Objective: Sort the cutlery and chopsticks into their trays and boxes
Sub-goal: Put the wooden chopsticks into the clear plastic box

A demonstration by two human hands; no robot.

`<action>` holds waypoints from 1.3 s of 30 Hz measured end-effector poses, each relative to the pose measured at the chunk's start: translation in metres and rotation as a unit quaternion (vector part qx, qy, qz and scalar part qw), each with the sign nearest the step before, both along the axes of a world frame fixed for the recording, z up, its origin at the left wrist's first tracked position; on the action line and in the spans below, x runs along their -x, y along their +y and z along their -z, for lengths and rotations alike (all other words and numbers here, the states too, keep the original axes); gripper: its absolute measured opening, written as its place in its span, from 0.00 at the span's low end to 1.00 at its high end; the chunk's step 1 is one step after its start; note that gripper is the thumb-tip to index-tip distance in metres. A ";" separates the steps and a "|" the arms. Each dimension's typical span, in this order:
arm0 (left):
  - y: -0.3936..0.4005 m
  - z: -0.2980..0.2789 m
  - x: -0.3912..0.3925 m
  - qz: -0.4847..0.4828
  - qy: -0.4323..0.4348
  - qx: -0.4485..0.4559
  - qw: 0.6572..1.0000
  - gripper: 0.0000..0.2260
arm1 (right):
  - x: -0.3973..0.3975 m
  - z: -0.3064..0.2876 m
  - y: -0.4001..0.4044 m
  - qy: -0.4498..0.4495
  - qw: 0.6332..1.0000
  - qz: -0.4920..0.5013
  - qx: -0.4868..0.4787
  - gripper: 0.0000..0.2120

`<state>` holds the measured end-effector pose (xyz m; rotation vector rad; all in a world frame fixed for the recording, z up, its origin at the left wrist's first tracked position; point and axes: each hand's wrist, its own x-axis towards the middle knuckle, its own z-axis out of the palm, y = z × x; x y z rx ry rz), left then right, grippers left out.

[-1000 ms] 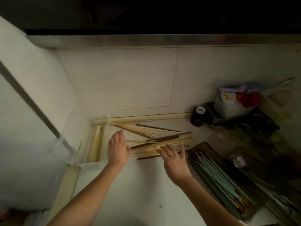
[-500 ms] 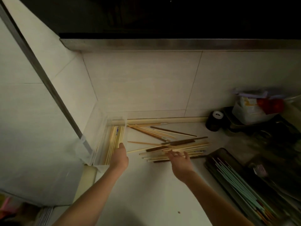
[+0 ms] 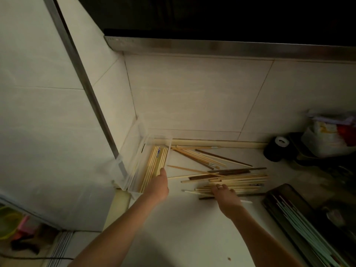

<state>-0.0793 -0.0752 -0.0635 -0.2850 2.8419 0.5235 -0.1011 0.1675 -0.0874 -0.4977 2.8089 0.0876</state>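
A clear plastic box (image 3: pixel 134 151) stands in the counter's far left corner with several light wooden chopsticks (image 3: pixel 156 162) lying in it. My left hand (image 3: pixel 159 186) rests at the box's near right edge, fingers curled down onto those chopsticks. A loose pile of light and dark chopsticks (image 3: pixel 231 178) is spread over the white counter to the right. My right hand (image 3: pixel 224 193) lies palm down on the near side of that pile, fingers bent over several light sticks. Whether either hand grips a stick is hidden.
A dark tray (image 3: pixel 273 197) with pale green chopsticks (image 3: pixel 300 222) sits at the right. Behind it are a black roll (image 3: pixel 277 147) and a white bag (image 3: pixel 325 139) on dark clutter. Tiled walls close the corner; the counter's left edge drops to the floor.
My left hand moved from the pile's left end to the clear box's near edge. My right hand slid down onto the near side of the pile and curled. The view shifted left.
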 end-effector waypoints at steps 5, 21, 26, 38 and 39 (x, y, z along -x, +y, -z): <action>-0.003 -0.003 0.004 0.028 -0.003 -0.004 1.000 0.23 | 0.008 -0.011 -0.002 0.053 0.996 -0.013 0.076 0.17; -0.027 -0.002 0.021 -0.040 0.177 -0.279 0.943 0.12 | -0.002 -0.060 -0.073 0.263 0.925 -0.185 0.203 0.16; -0.021 -0.024 0.033 -0.097 0.058 -0.493 0.863 0.12 | -0.006 -0.064 -0.090 0.268 0.915 -0.179 0.241 0.12; -0.036 -0.034 0.036 -0.166 -0.094 -0.606 0.772 0.09 | -0.003 -0.057 -0.106 0.147 0.944 -0.145 0.256 0.24; -0.037 -0.035 0.037 -0.162 -0.093 -0.602 0.776 0.09 | 0.001 -0.057 -0.108 0.131 0.948 -0.150 0.248 0.27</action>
